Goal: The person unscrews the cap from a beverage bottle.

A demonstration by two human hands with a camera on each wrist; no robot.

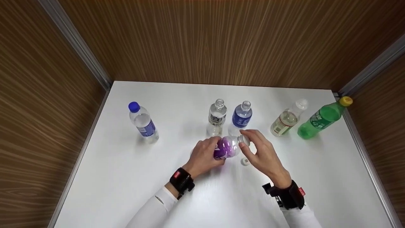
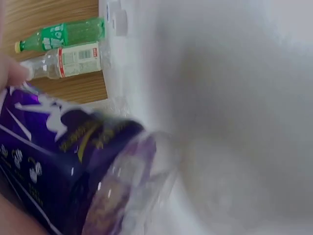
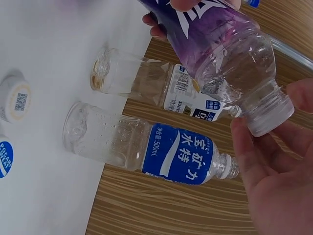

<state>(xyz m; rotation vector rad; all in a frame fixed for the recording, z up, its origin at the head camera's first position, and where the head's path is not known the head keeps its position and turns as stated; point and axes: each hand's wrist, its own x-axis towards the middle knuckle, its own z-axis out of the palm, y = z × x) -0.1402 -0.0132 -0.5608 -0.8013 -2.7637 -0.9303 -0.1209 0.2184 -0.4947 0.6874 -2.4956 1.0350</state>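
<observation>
My left hand (image 1: 205, 155) grips a clear bottle with a purple label (image 1: 224, 148), held tilted on its side above the white table. The mouth end points right, and a translucent whitish cap (image 3: 270, 116) is on it. The thumb and fingers of my right hand (image 1: 264, 155) are curled round this cap, thumb on one side and index finger on the other. In the left wrist view the purple label (image 2: 63, 142) and the bottle's clear base fill the lower left. Just behind stand two capless bottles, one blue-labelled (image 3: 178, 154), one with a white-and-black label (image 3: 188, 93).
Far left on the table (image 1: 104, 177) stands a blue-capped bottle (image 1: 144, 123). At the right are a white-capped bottle with a pale label (image 1: 284, 122) and a green bottle with a yellow cap (image 1: 324, 118). Loose caps lie near my hands, one white with a square code (image 3: 18, 100), another blue-topped (image 3: 5, 157).
</observation>
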